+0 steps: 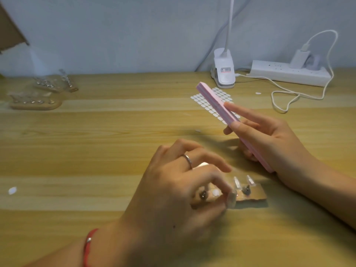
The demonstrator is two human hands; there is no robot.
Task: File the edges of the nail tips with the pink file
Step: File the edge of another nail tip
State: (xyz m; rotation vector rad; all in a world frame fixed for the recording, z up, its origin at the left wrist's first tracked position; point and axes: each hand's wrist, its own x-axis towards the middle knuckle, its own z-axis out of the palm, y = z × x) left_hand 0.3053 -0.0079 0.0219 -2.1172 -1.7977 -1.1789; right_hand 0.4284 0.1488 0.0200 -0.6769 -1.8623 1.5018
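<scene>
one pink file (212, 99), gripped by right hand (273, 143); nail tip (231, 199), pinched by left hand (173, 189)

A pale grey wall (134, 31) backs a light wooden counter (96, 132). At its far edge stand a white clip lamp (224, 73) and a white power strip (279, 74) with a charger (299, 59) plugged in.

The wooden table (96, 132) carries a white power strip (285, 73), a clip lamp (224, 74), a sheet of stickers (204, 102), a cardboard strip (257, 195) and, far left, two wooden holders (36, 104).
</scene>
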